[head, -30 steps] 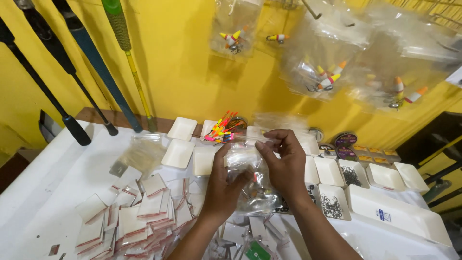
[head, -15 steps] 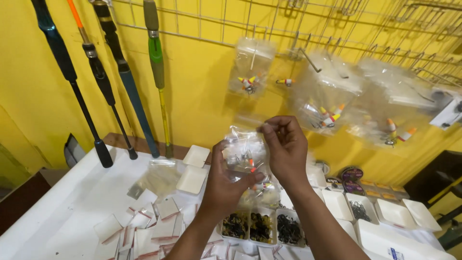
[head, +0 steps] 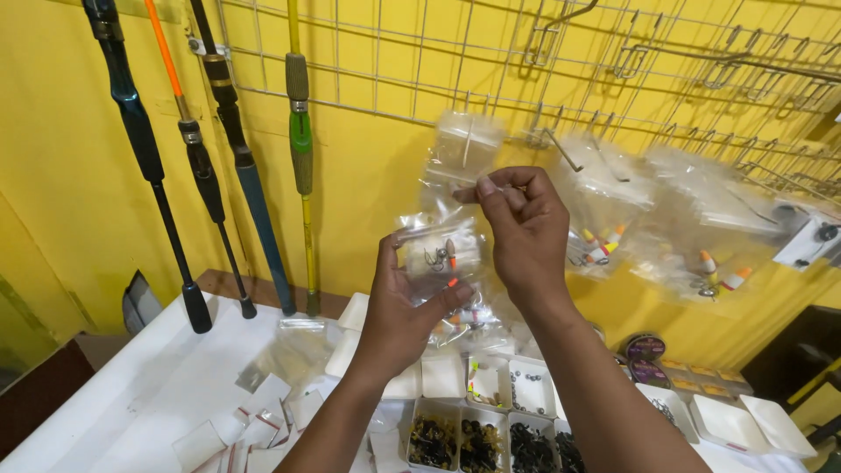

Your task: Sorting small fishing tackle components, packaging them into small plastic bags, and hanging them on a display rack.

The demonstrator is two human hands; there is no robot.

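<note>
My left hand point(head: 401, 308) holds a bundle of clear plastic bags point(head: 440, 254) with hooks and orange-white fishing floats inside, raised in front of the yellow wall. My right hand point(head: 519, 229) pinches the top edge of one bag near a metal peg point(head: 561, 149) on the wire grid point(head: 420, 61). More clear bags of floats point(head: 604, 210) hang from pegs to the right.
Several fishing rods point(head: 228, 158) lean against the wall at left. Below, a white table point(head: 149, 385) carries small white trays of hooks point(head: 477, 434), empty trays point(head: 753, 425), small zip bags point(head: 263, 420) and line spools point(head: 646, 349).
Both hands have lifted the bundle of bags from over the table up toward the wire grid pegs. The view has tilted upward with them.
</note>
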